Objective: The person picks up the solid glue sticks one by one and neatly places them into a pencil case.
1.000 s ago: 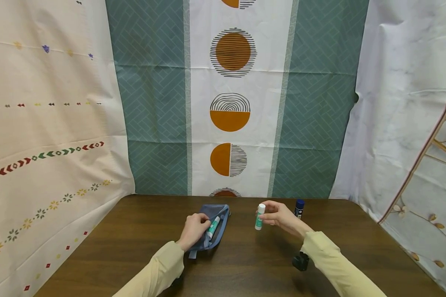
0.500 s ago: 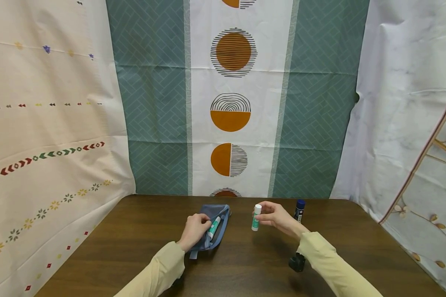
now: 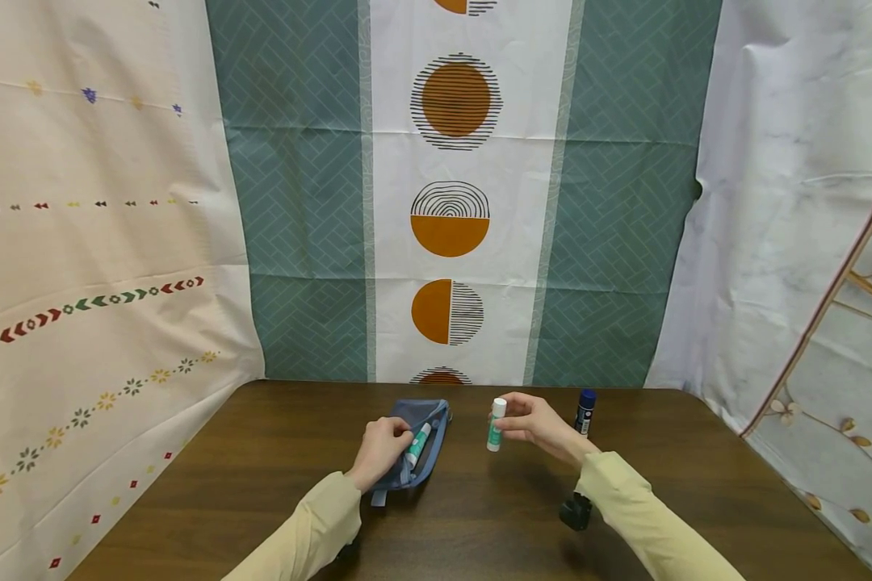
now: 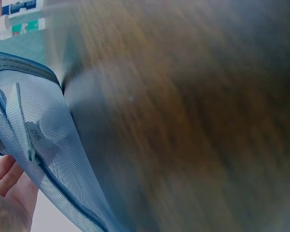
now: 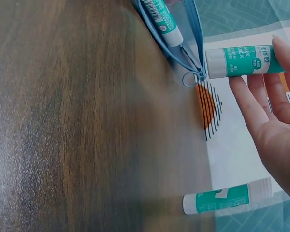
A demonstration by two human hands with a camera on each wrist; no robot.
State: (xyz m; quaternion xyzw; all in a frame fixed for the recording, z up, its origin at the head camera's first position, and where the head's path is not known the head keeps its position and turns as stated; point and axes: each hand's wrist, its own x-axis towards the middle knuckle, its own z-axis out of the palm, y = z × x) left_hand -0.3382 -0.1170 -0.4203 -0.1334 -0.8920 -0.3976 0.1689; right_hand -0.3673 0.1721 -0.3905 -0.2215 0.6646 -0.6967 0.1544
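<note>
My left hand [image 3: 379, 453] grips the near-left edge of a blue mesh zip pouch [image 3: 412, 411] on the table; its fingers show beside the mesh in the left wrist view. Inside the pouch's opening lies a green-and-white glue stick [image 3: 418, 444]. To the right of the pouch, my right hand [image 3: 541, 428] pinches another glue stick [image 3: 495, 436], held nearly upright above the table with its white cap up. Beyond the right hand stands a dark blue-capped stick [image 3: 585, 411], partly covered by the wrist. A further green glue stick [image 5: 224, 199] stands on the table in the right wrist view.
The brown wooden table [image 3: 480, 532] ends at a patterned cloth backdrop [image 3: 454, 315]. Cloths hang along the left and right sides too. A black device [image 3: 576, 512] sits below the right wrist. A small ring [image 5: 190, 79] hangs at the pouch's zip end.
My right hand has shifted slightly left, bringing its glue stick nearer to the pouch. The left hand and the pouch stay in place.
</note>
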